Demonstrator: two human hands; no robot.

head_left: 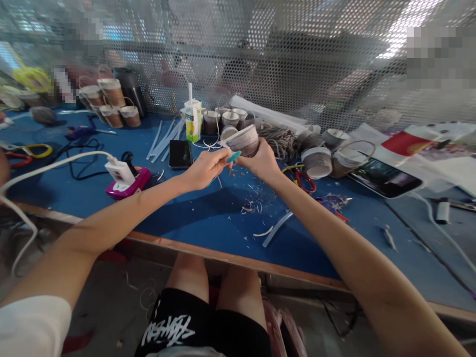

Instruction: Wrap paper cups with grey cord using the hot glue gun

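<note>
My right hand (pixel 260 161) is closed around a small grey-brown paper cup (pixel 245 140), tilted on its side above the blue table (pixel 208 218). Beside it, my left hand (pixel 206 167) pinches a small teal-handled tool (pixel 234 157) whose tip meets the cup's rim; a thin white cord (pixel 213 145) runs near it. Both hands hover over the middle of the table, above paper scraps (pixel 251 207).
More cups stand behind (pixel 230 119) and at the right (pixel 318 162), others at far left (pixel 111 99). A drink carton (pixel 192 120), a phone (pixel 180 153), a pink charger base (pixel 128 181), a tablet (pixel 385 177), red scissors (pixel 303 181), white strips (pixel 277 229) and a mesh wall (pixel 282 59) surround them.
</note>
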